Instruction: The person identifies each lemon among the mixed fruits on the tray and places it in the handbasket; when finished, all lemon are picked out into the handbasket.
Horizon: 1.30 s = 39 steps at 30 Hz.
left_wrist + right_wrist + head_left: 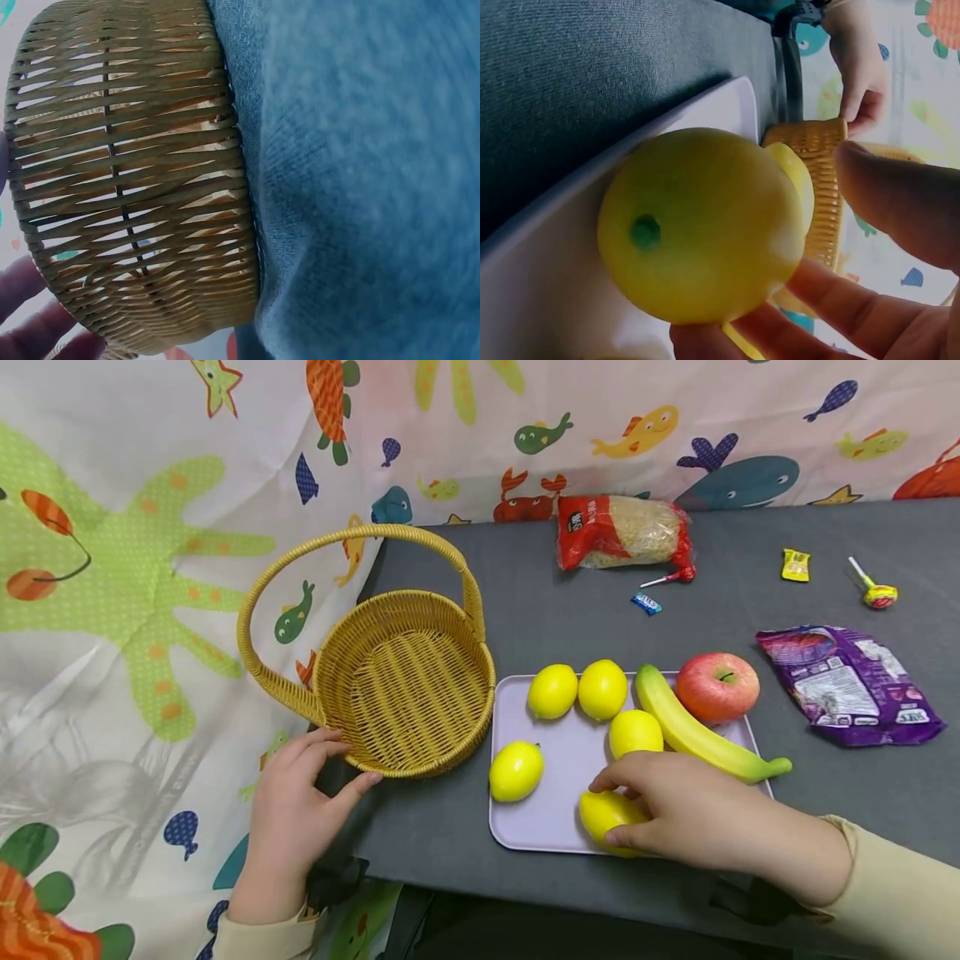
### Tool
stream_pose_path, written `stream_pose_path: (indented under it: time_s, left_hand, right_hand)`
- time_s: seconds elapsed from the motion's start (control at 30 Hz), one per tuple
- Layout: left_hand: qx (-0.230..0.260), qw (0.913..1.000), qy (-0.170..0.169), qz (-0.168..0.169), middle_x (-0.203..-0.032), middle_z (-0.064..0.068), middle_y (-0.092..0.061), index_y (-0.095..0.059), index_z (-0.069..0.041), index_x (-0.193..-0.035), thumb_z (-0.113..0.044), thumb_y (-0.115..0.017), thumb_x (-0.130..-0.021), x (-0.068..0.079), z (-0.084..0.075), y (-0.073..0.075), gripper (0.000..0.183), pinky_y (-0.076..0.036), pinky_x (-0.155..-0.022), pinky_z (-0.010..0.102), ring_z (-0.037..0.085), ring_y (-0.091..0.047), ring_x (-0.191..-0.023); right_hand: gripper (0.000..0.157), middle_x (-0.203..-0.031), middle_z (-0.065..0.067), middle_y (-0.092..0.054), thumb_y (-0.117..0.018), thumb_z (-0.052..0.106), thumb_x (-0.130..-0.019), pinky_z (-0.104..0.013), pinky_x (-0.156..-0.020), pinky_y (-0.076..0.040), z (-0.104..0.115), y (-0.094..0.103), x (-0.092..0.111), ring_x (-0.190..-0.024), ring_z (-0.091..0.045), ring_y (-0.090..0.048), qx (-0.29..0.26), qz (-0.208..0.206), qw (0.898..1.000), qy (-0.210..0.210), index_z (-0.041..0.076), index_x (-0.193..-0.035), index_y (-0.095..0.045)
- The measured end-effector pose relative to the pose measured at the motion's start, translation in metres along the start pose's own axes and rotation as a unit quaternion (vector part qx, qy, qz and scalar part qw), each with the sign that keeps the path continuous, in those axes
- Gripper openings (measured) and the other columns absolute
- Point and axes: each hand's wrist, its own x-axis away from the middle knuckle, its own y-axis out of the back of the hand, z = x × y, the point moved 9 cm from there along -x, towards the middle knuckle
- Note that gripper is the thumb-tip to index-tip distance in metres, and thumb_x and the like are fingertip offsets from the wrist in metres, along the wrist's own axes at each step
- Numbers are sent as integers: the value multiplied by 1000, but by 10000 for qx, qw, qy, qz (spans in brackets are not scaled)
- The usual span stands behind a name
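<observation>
My right hand [675, 806] is curling its fingers round a lemon [603, 817] at six o'clock on the lilac tray [558, 822] — thumb on the near side. Four more lemons are sharing it (a banana [693, 731] and an apple [712, 689] too, around two o'clock). My left hand [296, 806], thumb and fingers spreading apart, is touching the wicker basket [420, 693] at its eight o'clock rim.

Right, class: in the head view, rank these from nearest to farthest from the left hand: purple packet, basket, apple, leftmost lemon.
1. Basket: touching the left hand.
2. Leftmost lemon: on the left side of the tray.
3. Apple: at the tray's far right corner.
4. Purple packet: right of the tray.
</observation>
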Motion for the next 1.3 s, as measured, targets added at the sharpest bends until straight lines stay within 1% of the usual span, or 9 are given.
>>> stream_pose_path:
  time_s: [0.2,0.37,0.57,0.77,0.9,0.97,1.13,1.23,1.3]
  left_hand:
    - [-13,10000,74,23,-123,13,-69,-76,-5,-100,-36,-94,-70,-1,1,0,47,-50,-92,54,36,-61,-117]
    - [8,10000,13,38,-121,15,-69,-76,-3,-99,-36,-94,-71,-2,0,1,47,-52,-89,53,37,-62,-115]
    - [27,10000,-68,-1,-118,16,-69,-76,-3,-97,-35,-95,-69,-3,0,1,47,-53,-87,52,36,-63,-113]
    - [75,9998,-161,-35,-113,16,-70,-77,-3,-99,-36,-95,-69,-5,0,-1,48,-54,-87,50,35,-64,-110]
    - [89,9999,-115,47,-113,14,-70,-77,-3,-100,-38,-93,-71,-6,0,-2,48,-53,-87,50,34,-64,-109]
    - [104,9999,-97,74,-114,14,-70,-77,-3,-99,-38,-93,-71,-6,0,-2,47,-53,-86,50,33,-64,-109]
    - [107,9999,-111,66,-111,14,-70,-77,-3,-97,-34,-94,-71,-6,-1,-2,44,-54,-85,51,34,-64,-108]
    - [94,9999,-129,61,-111,13,-70,-77,-4,-96,-35,-94,-71,-5,0,-2,44,-54,-85,50,33,-65,-109]
    - [85,9998,-151,53,-110,12,-71,-77,-5,-95,-37,-94,-70,-5,0,-2,44,-54,-86,49,32,-65,-109]
  right_hand:
    - [44,-101,20,-65,-87,47,-76,-39,-85,-53,3,-7,-12,-87,-7,-55,52,321,9992,-221,31,-114,-71]
    - [44,-103,21,-64,-89,43,-75,-38,-85,-51,8,-13,-21,-87,-8,-54,37,479,9988,-120,31,-114,-71]
    - [41,-99,20,-63,-89,41,-75,-37,-82,-49,9,-15,-28,-88,-10,-55,-234,740,9970,-68,33,-110,-70]
    - [40,-96,15,-66,-87,44,-77,-34,-76,-51,14,-2,-34,-87,-13,-59,-760,953,9925,42,32,-111,-69]
    - [44,-104,12,-67,-86,45,-79,-34,-75,-53,24,14,-41,-93,-16,-61,-1029,1051,9891,49,31,-116,-68]
    - [44,-107,7,-67,-85,43,-80,-36,-72,-54,31,21,-48,-92,-19,-62,-1213,1140,9860,15,29,-118,-68]
    - [40,-112,-2,-66,-82,37,-85,-37,-76,-54,56,35,-79,-95,-25,-62,-1651,1209,9782,347,23,-119,-68]
    - [37,-118,-5,-64,-80,31,-88,-34,-79,-53,71,37,-104,-97,-26,-60,-2180,1252,9671,401,20,-122,-68]
    - [37,-119,-7,-63,-78,27,-91,-34,-79,-55,82,36,-122,-97,-27,-60,-2622,1307,9553,384,17,-124,-67]
